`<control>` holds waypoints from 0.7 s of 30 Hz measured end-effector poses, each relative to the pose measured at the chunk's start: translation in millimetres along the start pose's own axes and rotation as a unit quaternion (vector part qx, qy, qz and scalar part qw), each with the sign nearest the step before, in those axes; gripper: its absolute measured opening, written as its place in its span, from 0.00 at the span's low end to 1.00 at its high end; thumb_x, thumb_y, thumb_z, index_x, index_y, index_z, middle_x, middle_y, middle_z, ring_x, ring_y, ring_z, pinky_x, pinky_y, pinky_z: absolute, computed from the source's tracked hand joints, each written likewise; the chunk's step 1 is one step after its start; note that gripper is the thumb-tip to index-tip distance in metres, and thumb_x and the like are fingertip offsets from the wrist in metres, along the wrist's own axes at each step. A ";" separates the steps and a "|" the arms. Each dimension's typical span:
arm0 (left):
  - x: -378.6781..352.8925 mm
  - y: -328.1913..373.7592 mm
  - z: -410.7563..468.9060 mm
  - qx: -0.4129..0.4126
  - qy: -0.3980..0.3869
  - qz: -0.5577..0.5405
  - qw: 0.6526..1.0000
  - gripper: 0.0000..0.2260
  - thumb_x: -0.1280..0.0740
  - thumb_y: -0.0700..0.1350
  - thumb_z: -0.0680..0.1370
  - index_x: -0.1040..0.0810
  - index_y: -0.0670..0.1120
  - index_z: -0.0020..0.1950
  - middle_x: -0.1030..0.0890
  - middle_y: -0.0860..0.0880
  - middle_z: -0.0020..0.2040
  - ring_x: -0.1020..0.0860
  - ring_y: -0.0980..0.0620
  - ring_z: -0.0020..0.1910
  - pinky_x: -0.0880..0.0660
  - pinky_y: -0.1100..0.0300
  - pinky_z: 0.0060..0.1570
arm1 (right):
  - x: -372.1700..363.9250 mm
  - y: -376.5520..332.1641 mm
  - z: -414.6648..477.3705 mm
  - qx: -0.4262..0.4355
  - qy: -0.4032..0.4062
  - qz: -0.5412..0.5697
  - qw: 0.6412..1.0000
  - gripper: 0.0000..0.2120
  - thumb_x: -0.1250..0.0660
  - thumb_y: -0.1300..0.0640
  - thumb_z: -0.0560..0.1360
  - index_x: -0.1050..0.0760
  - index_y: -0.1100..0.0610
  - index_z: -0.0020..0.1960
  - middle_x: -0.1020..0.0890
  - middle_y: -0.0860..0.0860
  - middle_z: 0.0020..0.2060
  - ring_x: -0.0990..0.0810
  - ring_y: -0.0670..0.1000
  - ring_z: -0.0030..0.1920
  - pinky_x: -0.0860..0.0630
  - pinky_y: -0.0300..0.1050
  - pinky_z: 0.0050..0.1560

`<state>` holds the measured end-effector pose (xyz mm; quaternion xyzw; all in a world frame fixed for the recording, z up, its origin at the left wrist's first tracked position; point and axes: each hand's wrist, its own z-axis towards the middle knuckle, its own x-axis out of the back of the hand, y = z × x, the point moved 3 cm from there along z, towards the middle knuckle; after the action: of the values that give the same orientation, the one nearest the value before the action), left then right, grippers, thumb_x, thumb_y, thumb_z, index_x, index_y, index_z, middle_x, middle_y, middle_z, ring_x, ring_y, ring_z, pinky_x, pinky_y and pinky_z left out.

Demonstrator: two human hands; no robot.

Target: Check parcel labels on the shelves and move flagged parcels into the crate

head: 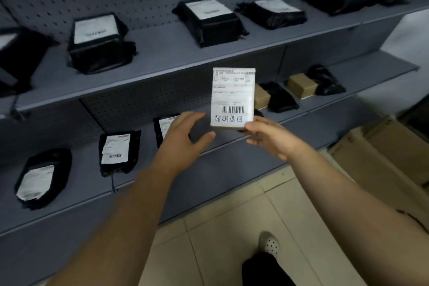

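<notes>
Head view, looking down at grey metal shelving. The right hand pinches a small parcel by its lower right corner and holds it upright in front of the shelves. Its white label faces the camera, with a barcode and handwritten characters along the bottom. The left hand is empty, with its fingers spread, just beside the parcel's lower left corner. Whether the thumb touches it cannot be told.

Since one corner pinch carries the parcel, it is probably light. Its straight edges suggest a stiff little box rather than a soft bag. A grip across the two long sides would likely be steadier, as the label may be slick.

The upper shelf holds at least six black parcels, each with a white label. The lower shelf holds five black ones, one partly hidden by the left hand, and two brown boxes. A brown container, possibly the crate, stands on the floor to the right.
</notes>
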<state>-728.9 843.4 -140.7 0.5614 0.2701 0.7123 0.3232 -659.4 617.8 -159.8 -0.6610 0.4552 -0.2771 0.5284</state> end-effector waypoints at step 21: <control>-163.4 211.0 123.6 -0.233 -0.115 -0.016 0.966 0.22 0.32 0.54 0.75 0.25 0.47 0.67 0.27 0.56 0.64 0.29 0.55 0.66 0.33 0.58 0.67 | 236.9 -48.6 -144.2 0.128 0.239 0.039 0.962 0.26 0.27 0.45 0.61 0.22 0.50 0.58 0.17 0.42 0.53 0.21 0.41 0.52 0.29 0.44 0.56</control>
<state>-615.4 585.2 -57.4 0.5443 0.0668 0.6813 0.4848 -664.2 342.9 -99.2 -0.4840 0.5541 -0.4623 0.4949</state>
